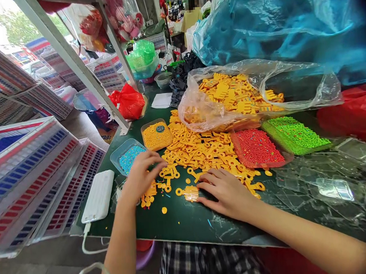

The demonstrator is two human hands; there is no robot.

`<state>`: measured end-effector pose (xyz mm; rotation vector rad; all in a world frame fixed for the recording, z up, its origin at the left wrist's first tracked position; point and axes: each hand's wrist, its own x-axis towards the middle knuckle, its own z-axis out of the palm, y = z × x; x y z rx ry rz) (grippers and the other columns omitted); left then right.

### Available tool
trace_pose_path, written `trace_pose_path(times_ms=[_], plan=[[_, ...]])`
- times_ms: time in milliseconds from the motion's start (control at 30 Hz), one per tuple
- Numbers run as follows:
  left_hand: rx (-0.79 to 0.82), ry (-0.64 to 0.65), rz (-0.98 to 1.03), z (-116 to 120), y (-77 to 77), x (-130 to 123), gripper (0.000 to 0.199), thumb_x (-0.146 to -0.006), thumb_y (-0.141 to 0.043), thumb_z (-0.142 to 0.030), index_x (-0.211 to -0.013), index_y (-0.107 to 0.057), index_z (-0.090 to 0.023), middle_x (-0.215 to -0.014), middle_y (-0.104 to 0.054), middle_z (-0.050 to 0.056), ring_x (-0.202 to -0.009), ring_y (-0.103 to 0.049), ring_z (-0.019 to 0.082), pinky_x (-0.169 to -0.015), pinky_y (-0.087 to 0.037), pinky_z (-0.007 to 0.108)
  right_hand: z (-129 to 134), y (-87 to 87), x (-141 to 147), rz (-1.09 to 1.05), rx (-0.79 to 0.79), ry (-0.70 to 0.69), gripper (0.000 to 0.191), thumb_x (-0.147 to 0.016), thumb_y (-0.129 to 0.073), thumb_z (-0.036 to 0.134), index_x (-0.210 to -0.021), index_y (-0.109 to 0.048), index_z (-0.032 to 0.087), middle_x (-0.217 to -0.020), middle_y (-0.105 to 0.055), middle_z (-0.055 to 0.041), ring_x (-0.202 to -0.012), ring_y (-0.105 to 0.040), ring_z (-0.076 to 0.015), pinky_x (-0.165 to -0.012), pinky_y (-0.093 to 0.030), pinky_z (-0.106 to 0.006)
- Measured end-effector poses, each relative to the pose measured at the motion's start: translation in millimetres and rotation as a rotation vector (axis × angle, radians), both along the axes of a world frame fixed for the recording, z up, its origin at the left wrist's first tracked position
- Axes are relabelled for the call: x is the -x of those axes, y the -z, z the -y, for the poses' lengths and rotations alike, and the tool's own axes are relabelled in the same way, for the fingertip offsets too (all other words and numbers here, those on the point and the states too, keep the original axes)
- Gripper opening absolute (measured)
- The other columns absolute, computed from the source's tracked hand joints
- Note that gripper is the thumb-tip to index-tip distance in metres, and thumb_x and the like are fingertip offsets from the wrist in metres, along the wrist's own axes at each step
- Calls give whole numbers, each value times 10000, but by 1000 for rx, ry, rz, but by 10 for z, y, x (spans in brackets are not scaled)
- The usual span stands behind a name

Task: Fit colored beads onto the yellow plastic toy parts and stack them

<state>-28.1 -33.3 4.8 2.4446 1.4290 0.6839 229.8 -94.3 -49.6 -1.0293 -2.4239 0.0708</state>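
On the dark green table, my right hand (pixel 220 190) rests with bent fingers, its thumb and fingertips at the right edge of a flat yellow plastic piece (pixel 191 193). My left hand (pixel 143 172) hovers by the near side of a tray of blue beads (pixel 131 157), its thumb and fingers bent toward the right; whether a small bead is between them cannot be made out. A heap of yellow plastic pieces (pixel 199 146) lies beyond both hands. More yellow pieces (pixel 149 193) lie beneath and beside my left hand.
Trays of yellow beads (pixel 157 135), red beads (pixel 258 147) and green beads (pixel 297 134) stand around the heap. An open plastic bag (pixel 196 111) holds more yellow pieces. Clear plastic cases (pixel 325 182) lie at right, a white power bank (pixel 98 196) at left. A person (pixel 191 18) is in the background.
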Motion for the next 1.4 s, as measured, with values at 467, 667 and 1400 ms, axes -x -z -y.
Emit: trace_pose_path(times_ms=[467,667,1400], plan=[[115,275,-104,318,428,-496,223,-948,-565,-366,-913,-756,-258,-951,-694,29,-883,-573,197,-806,-434,364,22,67,20,24,12,58,302,-841,-681,460,-937,-688,175,-964,-673,-59,-917,-555,-233,-790,-431,-374],[148,264,-70,333,417,-490,234,-955,-542,-375,-984,-756,-285,-979,-677,39,-920,-567,204,-862,-442,385,21,51,5,57,13,53,320,-854,-661,480,-925,-683,168,-972,-673,-72,-921,-551,-238,-775,-420,-366],[-162,-19,76,256,200,-276,283,-980,-480,-380,-923,-718,-237,-899,-726,29,-870,-618,185,-844,-446,353,22,75,18,-3,-35,47,232,-888,-626,423,-906,-672,196,-953,-677,-72,-904,-572,-232,-779,-431,-363]])
